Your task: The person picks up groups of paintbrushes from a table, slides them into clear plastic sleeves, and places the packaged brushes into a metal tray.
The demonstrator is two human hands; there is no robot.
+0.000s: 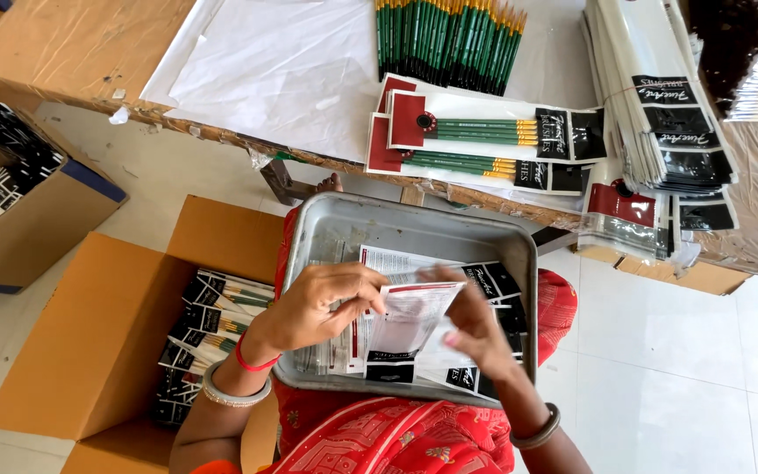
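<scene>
Over the grey metal tray (326, 230) on our lap, we pinch one clear plastic printed sleeve (410, 318) between left hand (322, 303) and right hand (475, 325), fingers closed on its edges

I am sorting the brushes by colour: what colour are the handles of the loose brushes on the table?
Dark green handles with gold-coloured metal collars, on the brushes; the head view shows them.

Green brush bundle (449, 39) cut off at 12 o'clock edge, card stack (660, 105) cropped top right, side carton (10, 202) cut at 9 o'clock, tray (326, 224) floor mostly hidden under packets.
</scene>
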